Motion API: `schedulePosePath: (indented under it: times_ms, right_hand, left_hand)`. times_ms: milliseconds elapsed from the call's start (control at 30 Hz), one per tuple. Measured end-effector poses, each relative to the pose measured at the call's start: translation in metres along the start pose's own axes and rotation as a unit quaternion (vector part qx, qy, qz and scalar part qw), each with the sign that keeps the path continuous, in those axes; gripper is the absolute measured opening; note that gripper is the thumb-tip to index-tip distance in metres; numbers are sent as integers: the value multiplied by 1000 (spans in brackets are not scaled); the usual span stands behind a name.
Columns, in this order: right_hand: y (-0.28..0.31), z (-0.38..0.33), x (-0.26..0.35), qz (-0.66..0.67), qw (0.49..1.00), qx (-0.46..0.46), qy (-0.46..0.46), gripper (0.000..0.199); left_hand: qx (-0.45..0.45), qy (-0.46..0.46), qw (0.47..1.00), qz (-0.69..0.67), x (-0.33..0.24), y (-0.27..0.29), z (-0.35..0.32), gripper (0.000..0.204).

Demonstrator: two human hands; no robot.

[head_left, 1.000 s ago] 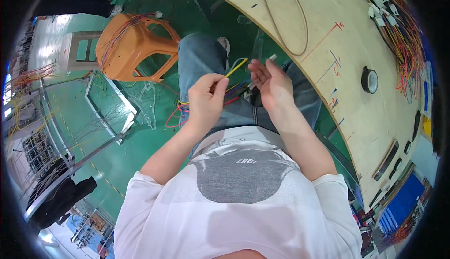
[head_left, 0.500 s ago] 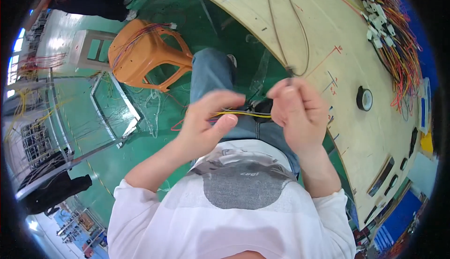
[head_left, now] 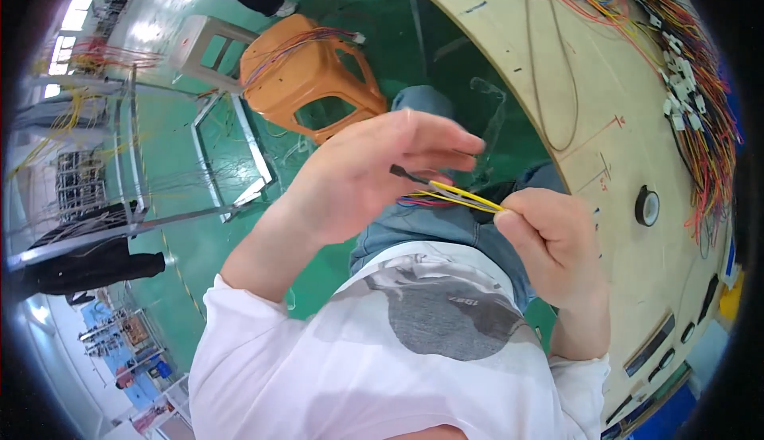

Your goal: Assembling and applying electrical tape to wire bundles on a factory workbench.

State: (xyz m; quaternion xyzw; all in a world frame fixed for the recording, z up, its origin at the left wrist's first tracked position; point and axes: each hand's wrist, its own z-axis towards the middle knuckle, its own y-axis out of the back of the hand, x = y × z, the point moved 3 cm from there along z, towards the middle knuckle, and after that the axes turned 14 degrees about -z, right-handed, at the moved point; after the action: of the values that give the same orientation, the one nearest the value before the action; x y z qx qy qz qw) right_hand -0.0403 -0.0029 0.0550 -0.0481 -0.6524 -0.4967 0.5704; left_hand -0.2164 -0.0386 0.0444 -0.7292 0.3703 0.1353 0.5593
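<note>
Between my thumb and curled fingers, my right hand pinches a small bundle of yellow and grey wires. The bundle slants up to the left, and a black tape-like wrap covers its far end. That end lies against or just in front of the palm of my left hand; contact is unclear. My left fingers are stretched out to the right, slightly blurred, and closed on nothing visible. Red and blue wires show below the left fingers, over my jeans; where they lead is hidden.
A wooden table with drawn marks curves along the right. On it are a tape roll, a looped brown cable and a heap of wires with white connectors. An orange stool and a metal frame stand left.
The view has shifted, so the surroundings sit further right. My left hand has risen and stretched its fingers. My right hand has lowered, now pinching the yellow wires; the black-wrapped end shows.
</note>
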Motion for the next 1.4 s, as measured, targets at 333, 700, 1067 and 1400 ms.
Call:
schedulePosePath:
  times_ms: [333, 700, 1067, 1400]
  right_hand:
    - [-1, 0, -5, -37, 999, 3, -25, 12]
    - [1, -4, -9, 221, 970, 34, -91, 4]
    - [2, -7, -10, 89, 993, -15, -73, 6]
    - [82, -96, -82, -453, 792, -316, -261, 23]
  left_hand:
    - [16, 65, 995, 73, -4, -12, -12, 39]
    - [97, 66, 993, -10, 5, 1, -9, 33]
    - [107, -214, 807, 540, 6, -37, 4, 9]
    - [-55, 7, 926, 373, 20, -18, 20, 12]
